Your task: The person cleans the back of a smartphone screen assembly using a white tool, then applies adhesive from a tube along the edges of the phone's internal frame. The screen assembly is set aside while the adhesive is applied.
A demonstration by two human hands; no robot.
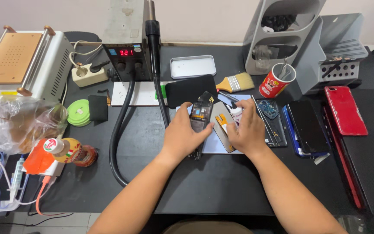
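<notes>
At the middle of the desk [221,182], our left hand [182,134] grips an opened phone frame [198,119] with its circuit side up, fingers wrapped around its left edge and thumb lying along the right. Both forearms reach in from the bottom edge and converge, wrists bent slightly inward. Our right hand [247,130] rests palm down just beside it, fingers pinched narrowly on a small white bottle [237,113], over a grey back panel [222,125] bearing an orange strip. Under these lies a pale work mat [215,145]. Near the right hand sit a stripped phone body [274,123] and a dark phone [307,125]; farther right is a red phone [345,110]. Behind are a paintbrush [235,82], a red cup [274,81] and a hot-air station [127,41].
</notes>
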